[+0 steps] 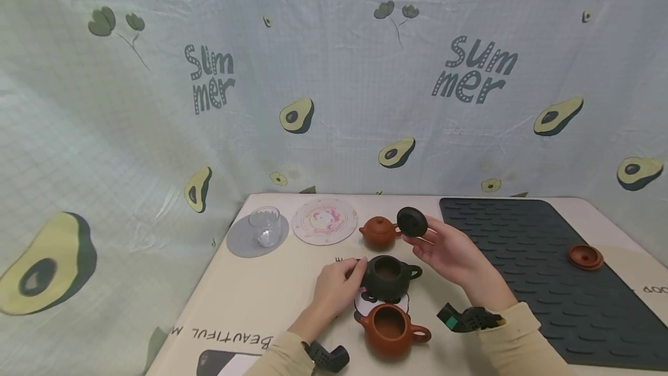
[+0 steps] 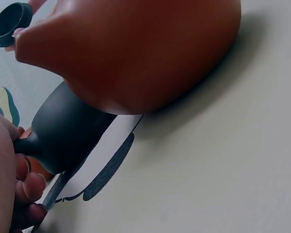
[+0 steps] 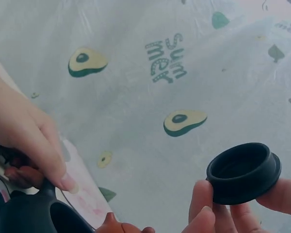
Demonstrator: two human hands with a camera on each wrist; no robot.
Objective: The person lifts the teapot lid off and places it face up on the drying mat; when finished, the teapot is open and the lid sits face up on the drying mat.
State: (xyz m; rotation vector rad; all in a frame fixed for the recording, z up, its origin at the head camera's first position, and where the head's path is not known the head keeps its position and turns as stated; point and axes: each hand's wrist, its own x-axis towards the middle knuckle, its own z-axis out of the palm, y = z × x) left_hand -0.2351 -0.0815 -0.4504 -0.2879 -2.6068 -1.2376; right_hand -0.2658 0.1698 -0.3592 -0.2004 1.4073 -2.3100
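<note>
Black lid (image 1: 412, 222) is held tilted by the right hand (image 1: 446, 251); the left hand (image 1: 338, 286) pinches the spout (image 2: 28, 144) of the black teapot (image 1: 390, 288) (just beyond the uncovered brown teapot (image 1: 388, 346)). Perhaps lid fitting is underway; next move would call for levelling.

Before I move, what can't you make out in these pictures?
Left wrist view: near brown teapot, top cut off by upper edge.
Left wrist view: black teapot, spout tip hidden by the left hand.
Head view: far brown teapot, handle partly hidden by the black lid.
</note>
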